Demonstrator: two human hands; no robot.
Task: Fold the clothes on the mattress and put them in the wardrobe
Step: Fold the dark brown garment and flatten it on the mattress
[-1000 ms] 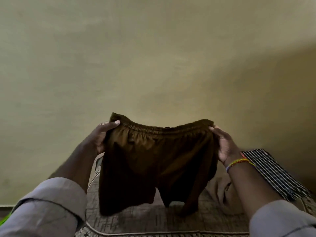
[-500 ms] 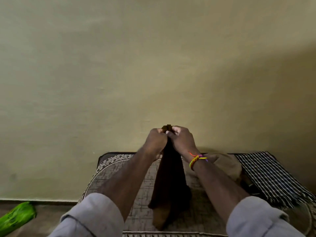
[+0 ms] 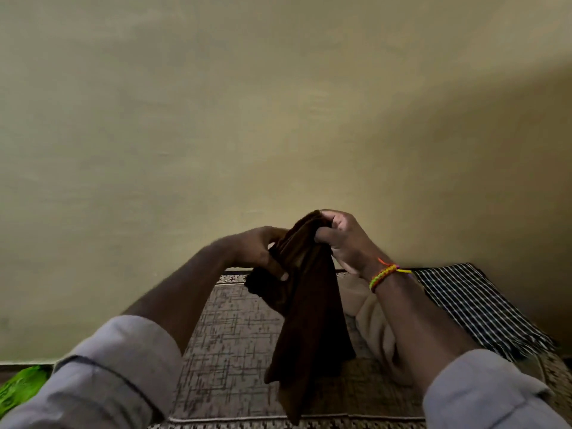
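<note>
Right hand (image 3: 346, 239): grip closed on the top of the brown shorts (image 3: 309, 320), doubled lengthwise, hanging above the mattress (image 3: 229, 335). Left hand (image 3: 260, 252): grip pinching the same cloth lower down. Judgement: line up the edges and keep them taut before the next fold. Count: one pair of shorts held; one tan garment (image 3: 371, 323) and one checked cloth (image 3: 473, 308) on the mattress.

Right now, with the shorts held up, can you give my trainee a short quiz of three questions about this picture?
1. True or false: both hands grip the brown shorts.
2. Which wrist wears the bracelet?
3. The checked cloth lies: A) on the mattress, B) on the floor, C) in a wardrobe.

Key: 1 true, the left hand and the right hand both hold them; 2 right; 3 A.
</note>
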